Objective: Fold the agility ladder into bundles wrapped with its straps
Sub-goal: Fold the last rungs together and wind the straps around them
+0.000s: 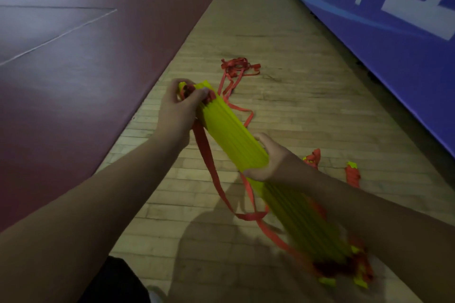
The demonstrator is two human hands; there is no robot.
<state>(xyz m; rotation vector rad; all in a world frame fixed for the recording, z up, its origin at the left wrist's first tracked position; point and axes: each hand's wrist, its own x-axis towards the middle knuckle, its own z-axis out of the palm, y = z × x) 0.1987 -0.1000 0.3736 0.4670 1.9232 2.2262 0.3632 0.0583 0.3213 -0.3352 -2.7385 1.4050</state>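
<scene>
Agility ladder [234, 135], head view: the yellow rungs are gathered flat against one another into a long stack. It is held in the air above the wooden floor strip [283, 110], slanting from upper left down to lower right. The stack's near end is blurred, with red webbing bunched around it.

The left hand [179, 110] clasps the far end of the stack, fingers and thumb curled over the rung tips and the red webbing there. The right hand [275, 160] is clenched around the middle of the stack, thumb on top and fingers wrapped underneath.

The red straps [211, 167] hang slack from below the left hand and loop beneath the stack. One length trails off the far end to a loose strap heap [237, 67] lying on the wooden strip beyond the hands.

Two small red-and-yellow bundle ends [353, 174] lie on the wood near its right edge, partly hidden behind the right forearm. How they are wrapped cannot be told.

A blue banner [394, 32] with white characters runs along the strip's right edge. A maroon court surface [73, 81], crossed by a white line [56, 38], borders its left edge.
</scene>
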